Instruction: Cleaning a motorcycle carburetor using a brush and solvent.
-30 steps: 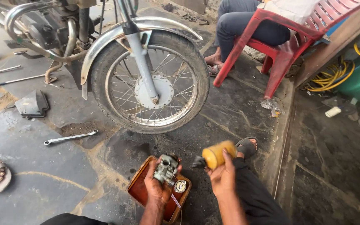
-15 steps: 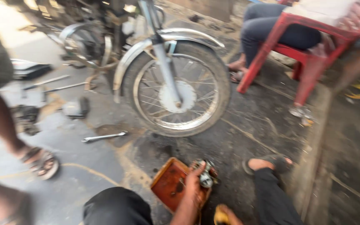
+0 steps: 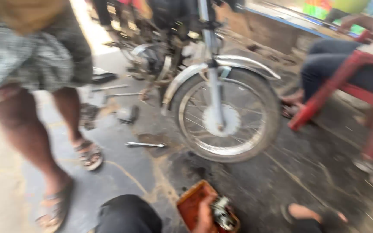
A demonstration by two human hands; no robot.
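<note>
Left hand: seen at the bottom edge (image 3: 204, 213), fingers wrapped about a small metal carburettor (image 3: 222, 212); how tight the wrap is cannot be told through the blur.
Right hand: out of frame; how it is set cannot be told.
Container: an orange-brown tray (image 3: 191, 202) lies on the floor directly under the left hand; the carburettor is held over its right part, touching or just above it, not to be told which. Other contents are not made out.
Carburettor axis: long axis runs roughly up-frame and away from the left hand, tilted a little left; finer details are blurred.
Beyond the hand: a motorcycle front wheel (image 3: 227, 116) stands upright, well apart.
Left of the hand: a spanner (image 3: 145, 144) lies flat on the floor, and a standing person's sandalled foot (image 3: 89, 153) is seen farther left.
Right of the hand: a red chair (image 3: 324, 92) with a seated person.
</note>
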